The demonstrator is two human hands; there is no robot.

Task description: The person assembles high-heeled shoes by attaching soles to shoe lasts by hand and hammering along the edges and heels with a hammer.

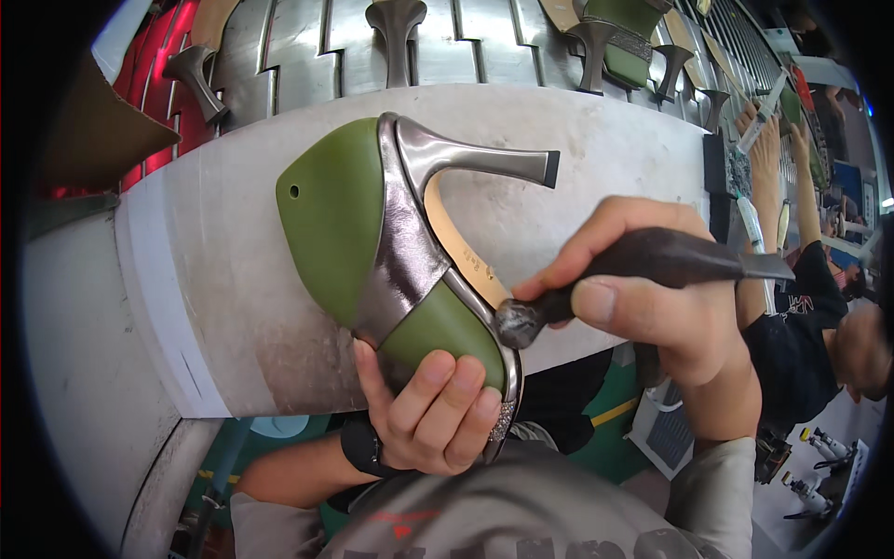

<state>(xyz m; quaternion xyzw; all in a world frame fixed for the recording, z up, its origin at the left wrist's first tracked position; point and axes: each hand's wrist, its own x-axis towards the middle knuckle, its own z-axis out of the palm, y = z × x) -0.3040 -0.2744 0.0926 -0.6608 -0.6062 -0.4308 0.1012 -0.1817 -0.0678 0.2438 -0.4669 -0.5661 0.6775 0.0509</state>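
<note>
A green high-heeled shoe [340, 210] lies on its side over the white worktop, its pewter-coloured metallic heel [470, 154] pointing right. A metallic band crosses the green upper, and a tan sole shows along the inner curve. My left hand [433, 410] is closed around the toe part, fingers over the green upper. In my right hand [684, 321] is a dark hammer [643, 256], gripped between thumb and fingers. Its rounded, worn face rests at the shoe's edge where sole and upper meet, near the toe. The flat end sticks out to the right.
Beyond the worktop [615, 130] runs a slatted metal conveyor [307, 47] carrying several heels and shoe parts. A brown cardboard piece [102, 140] stands at the left. On the right, a co-worker in a black shirt [801, 345] reaches toward the line.
</note>
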